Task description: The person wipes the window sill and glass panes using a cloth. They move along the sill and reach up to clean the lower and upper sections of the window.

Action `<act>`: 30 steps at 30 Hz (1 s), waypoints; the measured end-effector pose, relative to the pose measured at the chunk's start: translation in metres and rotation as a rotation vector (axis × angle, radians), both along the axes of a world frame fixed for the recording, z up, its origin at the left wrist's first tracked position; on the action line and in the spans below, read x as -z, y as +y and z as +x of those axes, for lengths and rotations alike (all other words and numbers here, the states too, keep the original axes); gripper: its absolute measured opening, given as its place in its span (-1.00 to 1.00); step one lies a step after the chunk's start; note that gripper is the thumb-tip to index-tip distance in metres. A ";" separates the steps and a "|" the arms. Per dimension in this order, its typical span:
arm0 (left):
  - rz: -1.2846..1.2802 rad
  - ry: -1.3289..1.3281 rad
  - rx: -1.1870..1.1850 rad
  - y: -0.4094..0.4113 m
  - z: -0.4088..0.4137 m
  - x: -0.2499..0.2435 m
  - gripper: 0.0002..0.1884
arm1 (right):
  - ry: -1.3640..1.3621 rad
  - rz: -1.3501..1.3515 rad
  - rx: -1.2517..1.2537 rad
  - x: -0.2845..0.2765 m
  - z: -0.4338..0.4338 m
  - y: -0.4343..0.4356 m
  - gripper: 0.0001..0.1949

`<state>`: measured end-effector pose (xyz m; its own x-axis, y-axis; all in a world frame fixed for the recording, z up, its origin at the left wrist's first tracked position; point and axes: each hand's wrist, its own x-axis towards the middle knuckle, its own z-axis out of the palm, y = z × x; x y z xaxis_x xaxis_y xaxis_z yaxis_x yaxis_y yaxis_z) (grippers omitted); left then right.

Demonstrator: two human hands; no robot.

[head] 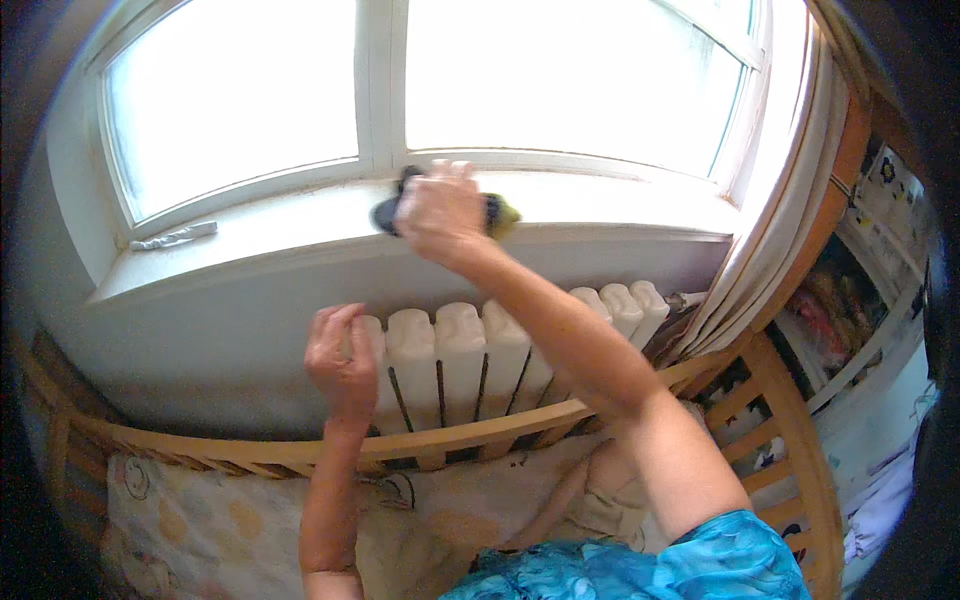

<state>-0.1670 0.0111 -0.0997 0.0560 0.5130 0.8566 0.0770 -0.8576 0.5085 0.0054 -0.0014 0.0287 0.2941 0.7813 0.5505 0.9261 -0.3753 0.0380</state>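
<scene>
My right hand (pixel 442 208) presses a dark cloth (pixel 386 215) onto the white windowsill (pixel 300 225), just below the window's middle post. A blurred yellow-green part (pixel 508 215) sticks out on the other side of the hand; whether it belongs to the same cloth is hard to tell. My left hand (pixel 341 356) is raised lower down, in front of the left end of a cream sectioned radiator (pixel 411 345). Its fingers are curled in, and nothing shows in them. Whether it touches the radiator cannot be made out.
A crumpled whitish strip (pixel 174 235) lies at the sill's left end. Between me and the radiator runs the wooden rail (pixel 247 452) of a slatted bed, with patterned bedding (pixel 202 525) inside. At right hang a pale curtain (pixel 780 225) and a cluttered shelf unit (pixel 874 360).
</scene>
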 end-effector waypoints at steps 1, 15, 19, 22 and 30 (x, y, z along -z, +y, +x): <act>-0.036 0.000 -0.014 0.008 -0.001 0.004 -0.90 | 0.133 -0.001 -0.009 -0.004 -0.017 0.019 -0.61; 0.050 0.263 -0.345 0.029 0.003 0.019 -0.87 | -0.135 0.188 -0.014 0.014 0.092 -0.016 -0.73; -0.055 0.249 -0.136 0.031 0.016 0.018 -0.88 | 0.074 0.206 0.303 -0.003 0.179 -0.083 -0.71; -0.055 0.167 -0.185 0.031 0.026 0.026 -0.89 | 0.091 0.096 0.390 -0.011 0.172 -0.075 -0.70; -0.095 0.099 -0.164 0.022 0.022 0.024 -0.90 | 0.222 -0.237 0.135 -0.033 0.075 0.042 -0.72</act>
